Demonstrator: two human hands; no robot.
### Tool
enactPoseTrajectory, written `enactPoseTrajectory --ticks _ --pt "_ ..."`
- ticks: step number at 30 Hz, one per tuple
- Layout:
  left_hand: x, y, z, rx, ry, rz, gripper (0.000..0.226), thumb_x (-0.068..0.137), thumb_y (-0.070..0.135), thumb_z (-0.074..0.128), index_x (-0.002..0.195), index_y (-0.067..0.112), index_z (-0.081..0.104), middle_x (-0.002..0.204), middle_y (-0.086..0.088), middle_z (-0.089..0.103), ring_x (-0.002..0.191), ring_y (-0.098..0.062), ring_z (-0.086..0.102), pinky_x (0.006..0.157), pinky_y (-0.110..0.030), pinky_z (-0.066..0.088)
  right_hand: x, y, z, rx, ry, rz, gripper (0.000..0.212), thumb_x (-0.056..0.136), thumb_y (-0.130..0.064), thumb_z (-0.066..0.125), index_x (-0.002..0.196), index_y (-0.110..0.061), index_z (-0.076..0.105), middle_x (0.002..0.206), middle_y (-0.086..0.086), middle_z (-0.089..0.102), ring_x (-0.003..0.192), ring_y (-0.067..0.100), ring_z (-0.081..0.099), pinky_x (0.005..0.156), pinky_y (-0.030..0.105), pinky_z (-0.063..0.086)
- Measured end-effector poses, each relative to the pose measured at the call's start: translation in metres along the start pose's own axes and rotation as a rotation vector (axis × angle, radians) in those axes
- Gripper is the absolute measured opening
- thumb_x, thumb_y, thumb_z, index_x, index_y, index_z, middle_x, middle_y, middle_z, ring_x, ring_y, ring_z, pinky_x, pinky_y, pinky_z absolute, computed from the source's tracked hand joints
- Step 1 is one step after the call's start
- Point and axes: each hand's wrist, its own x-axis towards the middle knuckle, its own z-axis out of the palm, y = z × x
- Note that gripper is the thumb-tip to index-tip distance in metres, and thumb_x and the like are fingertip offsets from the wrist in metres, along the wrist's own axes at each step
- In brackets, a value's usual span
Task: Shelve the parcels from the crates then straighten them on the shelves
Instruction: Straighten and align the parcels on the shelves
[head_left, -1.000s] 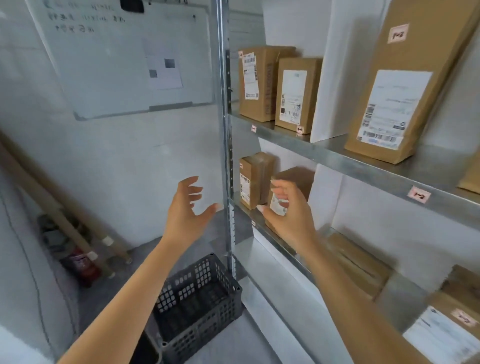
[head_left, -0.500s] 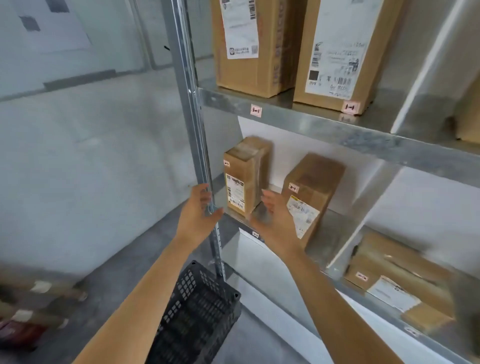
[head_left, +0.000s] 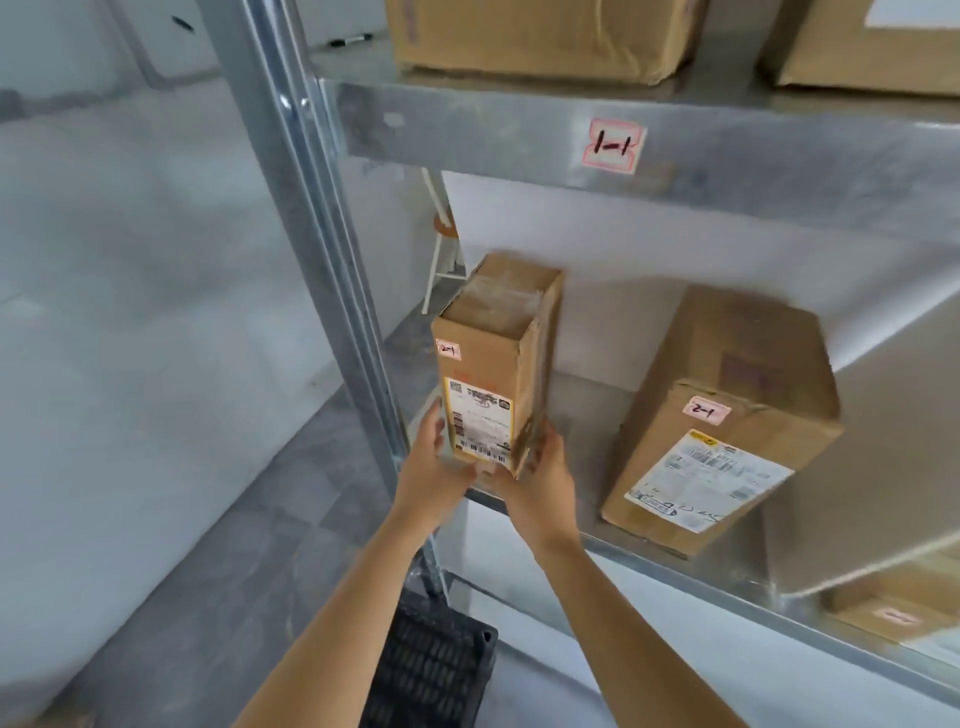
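Straightening step, most likely, with the tall parcel (head_left: 493, 364) already up on the middle shelf (head_left: 584, 441). Next: probably a gentle push back and a small turn to sit square, without tipping it.

Down below the tall parcel, a black crate (head_left: 431, 670). Arms stretched forward. Left hand (head_left: 428, 462) low on the tall parcel's left side, right hand (head_left: 545, 475) low on its right, fingers (head_left: 434, 423) wrapped onto the cardboard. Standing upright at the shelf's front edge. Off to its right, well apart, a leaning parcel (head_left: 722, 431).
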Motion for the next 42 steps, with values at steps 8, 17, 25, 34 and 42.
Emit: enactPoseTrajectory --ticks 8,17,25,34,42 --pt "0.029 -0.028 0.008 0.025 -0.064 0.103 0.067 0.085 0.006 0.067 0.142 0.025 0.038 0.119 0.025 0.054 0.091 0.030 0.048 0.071 0.007 0.037 0.012 0.026 0.013 0.015 0.121 0.042 0.056 0.087 -0.022 0.069 0.138 -0.022 0.046 0.119 -0.004 0.068 0.107 0.017 0.066 0.094 0.034 0.054" --pt "0.006 -0.011 0.003 -0.095 0.044 -0.002 0.098 0.074 0.008 0.080 0.149 0.024 0.019 0.148 -0.003 0.037 0.132 -0.019 0.041 0.105 -0.035 0.040 -0.015 0.009 -0.009 0.000 0.218 0.061 0.060 0.085 -0.026 0.073 0.138 -0.013 0.048 0.117 -0.001 0.066 0.105 0.015 0.061 0.086 0.020 0.046" --pt "-0.031 0.029 0.032 -0.114 0.001 0.273 0.043 0.073 0.006 0.079 0.100 0.017 0.048 0.087 -0.003 0.055 0.073 -0.015 0.053 0.066 -0.011 0.046 -0.084 0.024 -0.074 0.129 0.582 0.076 0.020 0.079 -0.019 0.078 0.082 -0.022 0.059 0.077 -0.010 0.068 0.068 0.002 0.061 0.060 0.007 0.043" --pt "-0.036 0.045 0.095 0.008 -0.448 0.166 0.069 0.086 0.018 0.067 0.145 0.028 0.033 0.142 0.004 0.048 0.131 -0.016 0.046 0.108 -0.038 0.040 -0.068 0.044 -0.121 0.076 0.689 0.102 0.069 0.071 -0.024 0.085 0.127 -0.013 0.047 0.122 0.001 0.055 0.108 0.019 0.054 0.089 0.029 0.048" --pt "-0.032 0.036 0.112 0.015 -0.416 0.143 0.069 0.085 0.022 0.069 0.145 0.030 0.034 0.133 0.010 0.055 0.124 -0.010 0.052 0.106 -0.034 0.042 -0.046 0.041 -0.121 0.051 0.593 0.035 0.063 0.075 -0.021 0.082 0.128 -0.017 0.049 0.117 -0.007 0.064 0.103 0.013 0.062 0.089 0.030 0.054"
